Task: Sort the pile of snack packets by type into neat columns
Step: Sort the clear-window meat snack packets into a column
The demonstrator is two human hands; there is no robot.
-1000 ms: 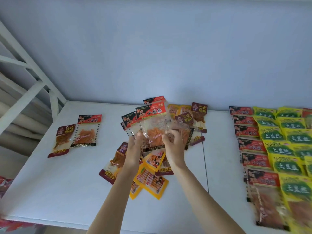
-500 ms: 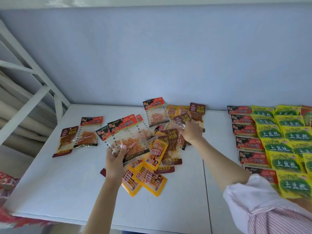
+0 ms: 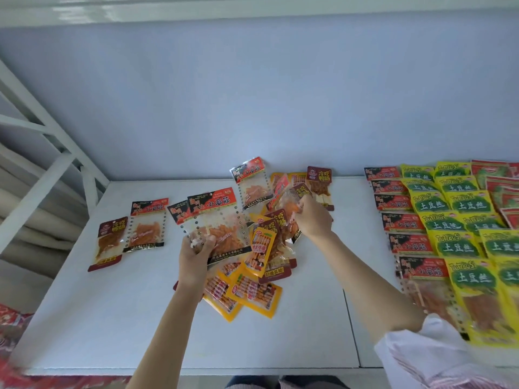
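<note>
The left hand (image 3: 196,249) is holding red-topped packets (image 3: 216,220) at centre frame; the right hand (image 3: 313,217) is gripping another packet (image 3: 289,200) in the pile (image 3: 261,265). Next, probably, laying them beside the packet (image 3: 147,224) at left on the table (image 3: 112,318).

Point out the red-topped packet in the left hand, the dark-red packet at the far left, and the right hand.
red-topped packet (image 3: 217,220), head view, clear front panel.
dark-red packet (image 3: 109,240), head view, middle of its window.
right hand (image 3: 313,217), head view, back of the hand.
</note>
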